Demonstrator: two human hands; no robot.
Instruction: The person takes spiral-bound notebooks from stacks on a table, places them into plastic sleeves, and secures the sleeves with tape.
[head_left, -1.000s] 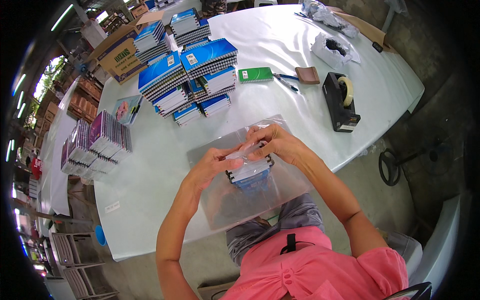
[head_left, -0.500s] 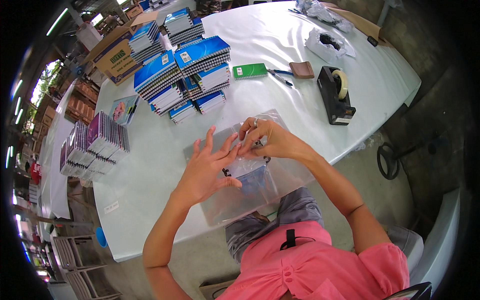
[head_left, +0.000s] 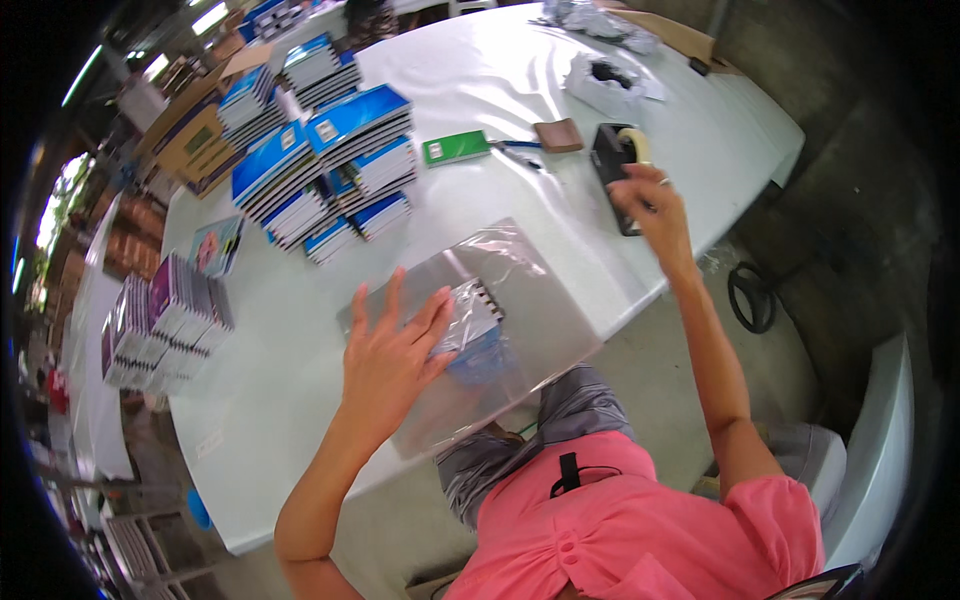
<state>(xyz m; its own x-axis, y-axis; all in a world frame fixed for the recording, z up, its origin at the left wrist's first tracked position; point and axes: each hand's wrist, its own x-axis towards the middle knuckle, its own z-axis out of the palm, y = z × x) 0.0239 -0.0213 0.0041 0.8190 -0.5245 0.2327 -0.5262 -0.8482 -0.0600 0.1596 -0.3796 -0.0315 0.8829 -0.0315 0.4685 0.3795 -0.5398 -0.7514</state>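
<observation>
My left hand (head_left: 388,360) lies open with spread fingers on a small spiral notebook (head_left: 485,300) in crinkled clear plastic wrap (head_left: 466,318). The hand covers part of that bundle. Beneath it a greyish see-through sheet (head_left: 545,310) rests on the near table edge, partly over my lap. Up at the right, my right hand (head_left: 655,215) is over the front of a black tape dispenser (head_left: 607,150) holding a roll of clear tape (head_left: 634,145). Its fingers are bent and apart, slightly blurred; no tape shows in them.
Stacks of blue spiral notebooks (head_left: 350,125) stand at the back left, purple ones (head_left: 187,300) at far left. A green notebook (head_left: 455,148), pliers (head_left: 518,157) and a brown block (head_left: 558,135) lie beyond the sheet. A white plastic bag (head_left: 605,88) sits behind the dispenser.
My right hand has left the wrapped notebook and moved right to the tape dispenser. My left hand has stayed on the wrap. The whole view has shifted a little.
</observation>
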